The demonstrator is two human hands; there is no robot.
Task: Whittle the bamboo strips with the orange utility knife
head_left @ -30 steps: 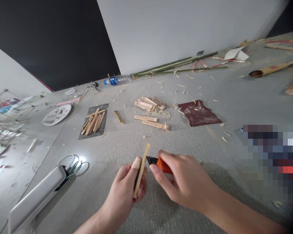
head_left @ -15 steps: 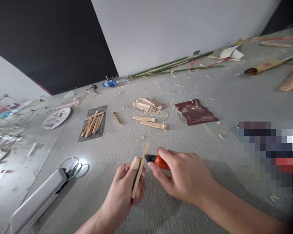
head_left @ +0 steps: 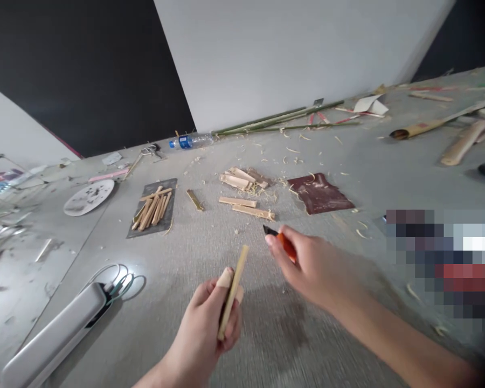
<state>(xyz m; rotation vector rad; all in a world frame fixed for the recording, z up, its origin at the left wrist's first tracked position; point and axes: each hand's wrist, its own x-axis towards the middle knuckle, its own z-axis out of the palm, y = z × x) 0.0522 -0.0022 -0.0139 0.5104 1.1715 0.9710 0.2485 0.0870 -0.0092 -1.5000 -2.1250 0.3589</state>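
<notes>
My left hand (head_left: 212, 323) is closed round a thin bamboo strip (head_left: 237, 275) held upright, with a bandage on the thumb. My right hand (head_left: 311, 264) grips an orange utility knife (head_left: 281, 240), its black tip pointing up and left, a short way to the right of the strip and not touching it. Beyond the hands lie cut bamboo pieces (head_left: 242, 194) among shavings and a dark red sheet of sandpaper (head_left: 321, 194).
A grey mat with several bamboo sticks (head_left: 153, 207) lies at the left, next to a white disc (head_left: 89, 196). A white power strip (head_left: 56, 337) sits near left. A water bottle (head_left: 189, 141) and green bamboo stalks (head_left: 283, 118) lie by the wall.
My right hand has pulled the knife away from the strip, up and to the right. My left hand has kept hold of the strip.
</notes>
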